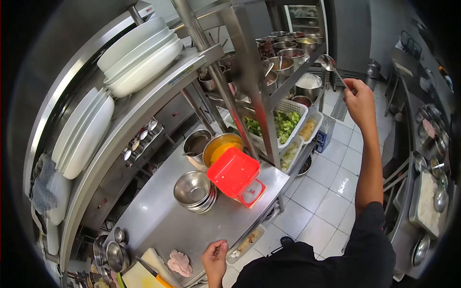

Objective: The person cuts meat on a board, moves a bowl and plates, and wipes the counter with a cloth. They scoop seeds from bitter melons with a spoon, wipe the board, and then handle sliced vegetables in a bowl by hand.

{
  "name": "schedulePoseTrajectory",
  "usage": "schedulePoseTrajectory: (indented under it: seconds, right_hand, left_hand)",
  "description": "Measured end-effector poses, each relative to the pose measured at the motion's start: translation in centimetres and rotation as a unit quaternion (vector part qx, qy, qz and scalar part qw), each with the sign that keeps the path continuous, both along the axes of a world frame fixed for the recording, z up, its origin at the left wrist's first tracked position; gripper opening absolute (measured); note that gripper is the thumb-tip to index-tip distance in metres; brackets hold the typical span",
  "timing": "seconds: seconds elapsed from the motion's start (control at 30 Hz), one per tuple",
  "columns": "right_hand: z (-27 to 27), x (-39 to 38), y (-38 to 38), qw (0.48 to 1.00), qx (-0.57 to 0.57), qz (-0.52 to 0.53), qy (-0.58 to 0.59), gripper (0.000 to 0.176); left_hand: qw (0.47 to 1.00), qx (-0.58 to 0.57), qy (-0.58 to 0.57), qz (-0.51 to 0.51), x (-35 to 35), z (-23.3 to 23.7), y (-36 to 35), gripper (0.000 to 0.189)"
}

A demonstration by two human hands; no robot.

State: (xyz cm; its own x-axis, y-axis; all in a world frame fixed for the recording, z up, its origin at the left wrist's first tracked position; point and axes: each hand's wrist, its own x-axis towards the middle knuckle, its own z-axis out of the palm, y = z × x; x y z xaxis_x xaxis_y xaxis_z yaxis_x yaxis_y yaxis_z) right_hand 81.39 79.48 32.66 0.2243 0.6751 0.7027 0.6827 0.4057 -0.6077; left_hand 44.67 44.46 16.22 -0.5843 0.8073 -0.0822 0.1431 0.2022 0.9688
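My right hand [360, 101] is raised at arm's length on the right, its fingers closed around the handle of a metal spoon [328, 62]. The spoon's bowl points left, near the shelf of metal pots. Low in the view, my left hand [215, 257] hovers by the steel counter's front edge. Its fingers are curled together, and nothing shows in them. To its left lies a piece of pale raw meat [179, 263], beside a cutting board [152, 261] and a knife with an orange handle [163, 280].
A red scale with a tray [234, 170], stacked metal bowls [193, 188] and a pot of orange liquid [222, 148] stand on the counter [153, 216]. White dishes [141, 60] fill the upper shelf. Baskets of greens [288, 126] sit below the pot shelf. A steel post [254, 86] rises between.
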Motion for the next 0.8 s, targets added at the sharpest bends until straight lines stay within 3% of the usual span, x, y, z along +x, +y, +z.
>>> schedulePoseTrajectory:
  seconds: [0.13, 0.33, 0.5, 0.53, 0.6, 0.63, 0.7, 0.73, 0.8]
  right_hand:
    - [1.3, 0.6, 6.0, 0.998, -0.064, 0.005, -0.005, 0.023]
    - [3.7, -1.6, 18.9, 0.997, -0.063, -0.024, -0.048, 0.024]
    - [4.2, -5.0, 27.2, 0.979, -0.115, -0.121, -0.113, 0.022]
    - [3.6, -4.2, 30.4, 0.945, -0.107, -0.129, -0.28, 0.02]
    - [2.0, -2.2, 39.1, 0.973, -0.04, -0.102, -0.203, 0.026]
    - [1.2, -0.2, 46.6, 0.928, -0.058, -0.094, -0.356, 0.025]
    - [2.3, 0.3, 51.9, 0.748, -0.025, -0.184, -0.637, 0.034]
    - [4.0, 0.4, 54.8, 0.817, -0.103, -0.121, -0.555, 0.044]
    - [3.4, 3.1, 64.3, 0.871, 0.15, -0.02, -0.468, 0.044]
  left_hand:
    - [1.0, -0.004, 0.016, -0.004, 1.0, -0.4, 1.7, 0.015]
    - [0.998, 0.002, 0.013, 0.068, 1.3, -1.0, 1.8, 0.014]
    - [0.989, -0.013, 0.057, 0.132, 0.5, -2.5, -0.2, 0.014]
    - [0.986, -0.025, 0.064, 0.15, 0.5, -2.4, -0.6, 0.014]
    - [0.977, -0.049, 0.097, 0.186, 0.6, -2.1, -1.4, 0.017]
    - [0.971, -0.061, 0.123, 0.197, 0.5, -2.3, -1.7, 0.018]
    - [0.963, -0.083, 0.147, 0.208, 0.7, -1.4, -1.8, 0.019]
    - [0.965, -0.074, 0.132, 0.214, 0.6, -2.0, -1.9, 0.019]
    - [0.969, -0.061, 0.119, 0.21, 0.8, -1.3, -1.7, 0.018]
